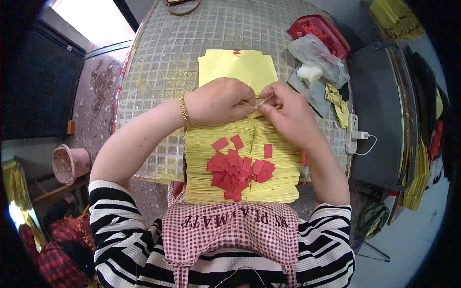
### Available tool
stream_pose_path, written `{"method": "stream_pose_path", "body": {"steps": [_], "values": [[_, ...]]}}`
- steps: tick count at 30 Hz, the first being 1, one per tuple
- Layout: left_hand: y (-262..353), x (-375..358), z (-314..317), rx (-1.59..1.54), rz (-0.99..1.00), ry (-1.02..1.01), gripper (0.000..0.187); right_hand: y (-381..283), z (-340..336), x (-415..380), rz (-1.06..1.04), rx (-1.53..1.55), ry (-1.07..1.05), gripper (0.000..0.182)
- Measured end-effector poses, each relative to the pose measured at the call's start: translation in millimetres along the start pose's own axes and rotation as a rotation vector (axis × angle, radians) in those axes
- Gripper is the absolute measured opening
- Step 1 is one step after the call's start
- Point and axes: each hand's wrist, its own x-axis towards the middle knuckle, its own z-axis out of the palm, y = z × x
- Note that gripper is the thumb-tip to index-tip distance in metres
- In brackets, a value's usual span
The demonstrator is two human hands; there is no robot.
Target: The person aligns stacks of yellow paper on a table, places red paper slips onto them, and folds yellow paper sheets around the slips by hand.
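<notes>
A sheet of yellow paper (pixel 235 69) with notched corners lies on the table beyond my hands, a small red mark near its far edge. My left hand (pixel 223 102), below a gold bracelet, is closed in a pinch on the near edge of yellow paper. Opposite it, my right hand (pixel 288 113) pinches the same paper between thumb and fingers, and a small pale fold rises between the two hands. Close to my body sit thick stacks of folded yellow paper (pixel 276 185). Loose red paper pieces (pixel 230 173) are heaped on top of them.
The table has a grid-patterned cover (pixel 163 62). At its right stand a red tray (pixel 331 38) of red scraps, a clear plastic bag (pixel 331 65), crumpled yellow paper (pixel 338 105) and a power strip (pixel 353 132). A pink bucket (pixel 79 162) is on the left.
</notes>
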Motion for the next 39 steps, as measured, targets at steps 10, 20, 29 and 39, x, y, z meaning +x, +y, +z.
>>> {"method": "stream_pose_path", "body": {"steps": [10,20,29,39], "values": [[2.4,-4.2,-5.1,-0.178,-0.173,-0.086,0.015,7.4,30.2,-42.2,-0.905,-0.624,0.27,0.012],[0.2,-4.9,3.5,-0.055,-0.068,0.0,0.015,8.0,6.4,-31.6,-0.578,-0.254,0.128,0.014],[-1.4,5.0,1.4,0.015,-0.13,-0.055,0.022,-0.5,-3.9,12.5,-0.05,-0.106,-0.218,0.018],[16.5,5.5,-1.3,-0.033,-0.345,-0.162,0.021,1.2,5.4,-0.4,-0.215,-0.176,0.306,0.028]]}}
